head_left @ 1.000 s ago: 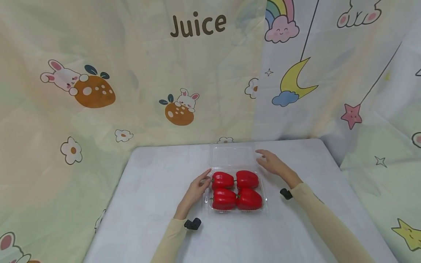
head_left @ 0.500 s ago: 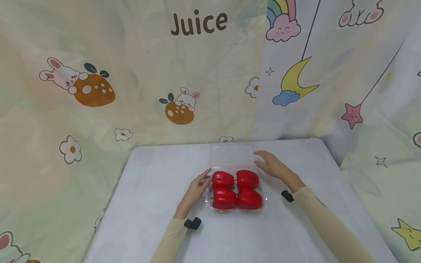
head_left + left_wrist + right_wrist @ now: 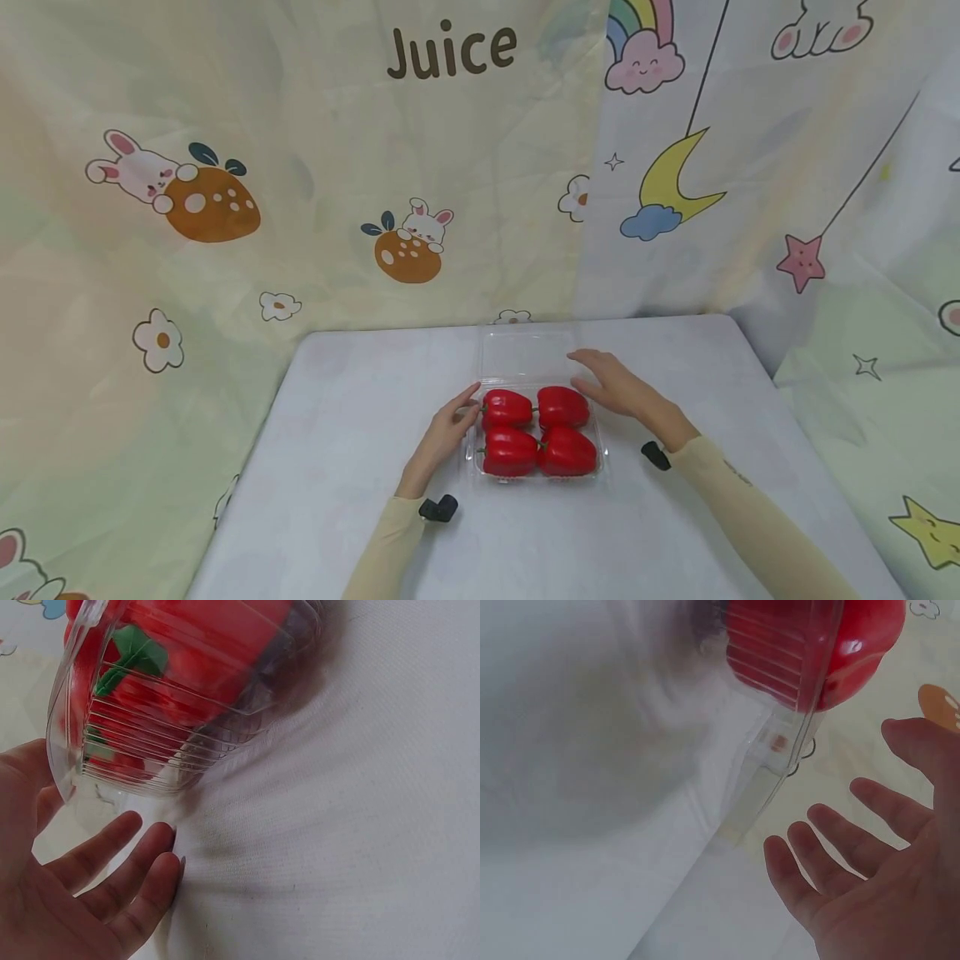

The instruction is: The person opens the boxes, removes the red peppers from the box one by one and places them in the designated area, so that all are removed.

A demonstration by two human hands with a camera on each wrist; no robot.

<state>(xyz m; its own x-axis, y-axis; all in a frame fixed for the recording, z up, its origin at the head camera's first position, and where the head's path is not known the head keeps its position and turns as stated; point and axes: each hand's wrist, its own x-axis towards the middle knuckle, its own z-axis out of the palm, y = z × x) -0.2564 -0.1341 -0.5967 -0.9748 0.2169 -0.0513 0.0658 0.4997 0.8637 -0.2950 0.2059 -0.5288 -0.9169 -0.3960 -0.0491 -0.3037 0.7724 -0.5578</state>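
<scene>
Clear plastic box [image 3: 172,746], around four red peppers [image 3: 566,454]; lid [image 3: 527,354] open beyond them. I judge it light, flexible, slippery: hold by side rims. Left hand [image 3: 447,429] left of peppers, right hand [image 3: 626,392] right; fingers spread, gripping nothing.

We've got plenty of room on the near side of the clear box [image 3: 187,750], but the left hand [image 3: 446,429] crowds its left edge and the peppers [image 3: 510,452] nearly fill it.

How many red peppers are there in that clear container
4: far-left pepper, far-right pepper, near-left pepper and near-right pepper, all inside the clear container. They seem to lie in one layer, so probably none is hidden.
</scene>
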